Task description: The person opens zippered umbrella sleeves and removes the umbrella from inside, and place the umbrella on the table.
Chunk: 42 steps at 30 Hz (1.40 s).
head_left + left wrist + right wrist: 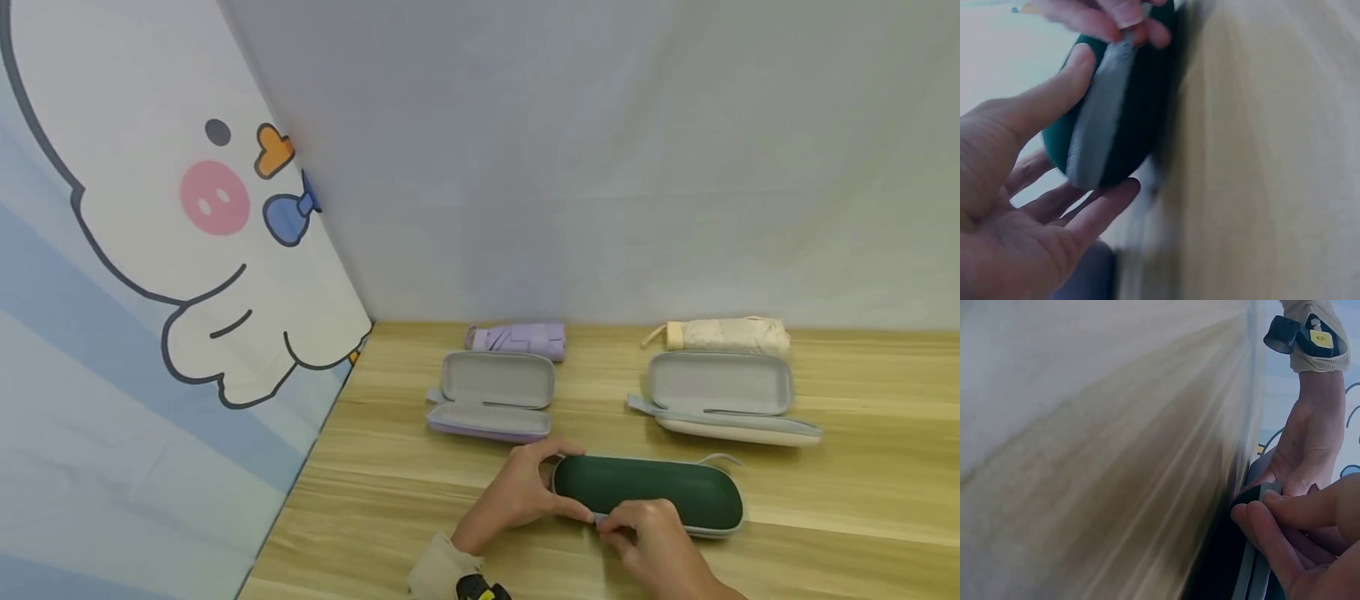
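A long green zip case (pixel 645 483) with a grey zipper band (pixel 1099 125) lies closed-lidded on the wooden table in front of the person. The left hand (pixel 519 492) grips its left end, thumb along the front edge and fingers round the far side. At the front edge, close to the left thumb, the right hand (pixel 654 537) pinches the zipper pull between thumb and fingers. In the left wrist view the right fingertips (pixel 1127 14) sit on the zipper band; the pull itself is mostly hidden by them. A grey strap (pixel 722 458) sticks out at the case's far right side.
Behind stand an open purple case (pixel 495 423) and an open cream case (pixel 738 429), both grey inside. A folded purple umbrella (pixel 525 340) and a folded cream umbrella (pixel 731 335) lie behind them. A cartoon-printed cloth (pixel 135 250) hangs at the left.
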Available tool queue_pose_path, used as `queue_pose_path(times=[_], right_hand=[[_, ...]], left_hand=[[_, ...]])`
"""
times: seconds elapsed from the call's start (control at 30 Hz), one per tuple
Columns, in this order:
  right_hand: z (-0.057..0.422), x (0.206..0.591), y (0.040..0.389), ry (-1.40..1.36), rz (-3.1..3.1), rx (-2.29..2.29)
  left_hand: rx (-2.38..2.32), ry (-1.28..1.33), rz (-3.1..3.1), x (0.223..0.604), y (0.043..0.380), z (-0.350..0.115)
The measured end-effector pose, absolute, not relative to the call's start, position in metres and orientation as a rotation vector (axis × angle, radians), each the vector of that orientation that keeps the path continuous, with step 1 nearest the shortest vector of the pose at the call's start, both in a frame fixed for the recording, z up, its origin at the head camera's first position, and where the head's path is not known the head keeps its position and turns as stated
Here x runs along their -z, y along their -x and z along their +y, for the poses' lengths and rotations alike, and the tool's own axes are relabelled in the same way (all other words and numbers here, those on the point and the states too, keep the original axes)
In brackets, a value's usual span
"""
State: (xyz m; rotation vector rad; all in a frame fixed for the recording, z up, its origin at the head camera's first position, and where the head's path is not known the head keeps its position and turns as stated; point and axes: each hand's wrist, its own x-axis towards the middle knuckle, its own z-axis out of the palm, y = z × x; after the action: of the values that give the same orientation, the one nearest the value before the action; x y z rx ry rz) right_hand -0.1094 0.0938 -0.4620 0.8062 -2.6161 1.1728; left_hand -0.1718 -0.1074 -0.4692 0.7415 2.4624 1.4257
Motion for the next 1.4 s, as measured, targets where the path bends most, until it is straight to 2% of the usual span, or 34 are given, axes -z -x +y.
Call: queue_pose_path(times=[0.4, 0.6, 0.83, 0.97, 1.23, 1.4], right_hand=[[0.104, 0.463, 0.104, -1.020, -2.555, -1.247], [0.111, 0.456, 0.100, -1.017, -2.726, -1.366], [0.118, 0.456, 0.101, -1.142, -2.639, -1.382], [0.125, 0.460, 0.105, -1.237, -2.563, -1.364], [0.134, 0.465, 0.109, -1.360, -2.507, -1.386], [0.131, 0.463, 0.111, -1.403, -2.487, -1.394]], left_hand=[[-1.144, -0.866, 2.463, 0.450, 0.165, -0.114], [-0.894, -0.964, 2.527, 0.444, 0.152, -0.115], [-0.820, -0.943, 2.518, 0.437, 0.140, -0.118], [-0.794, -1.001, 2.402, 0.424, 0.148, -0.121], [-0.665, -1.462, 2.254, 0.400, 0.177, -0.087], [-0.458, -1.464, 2.220, 0.402, 0.183, -0.064]])
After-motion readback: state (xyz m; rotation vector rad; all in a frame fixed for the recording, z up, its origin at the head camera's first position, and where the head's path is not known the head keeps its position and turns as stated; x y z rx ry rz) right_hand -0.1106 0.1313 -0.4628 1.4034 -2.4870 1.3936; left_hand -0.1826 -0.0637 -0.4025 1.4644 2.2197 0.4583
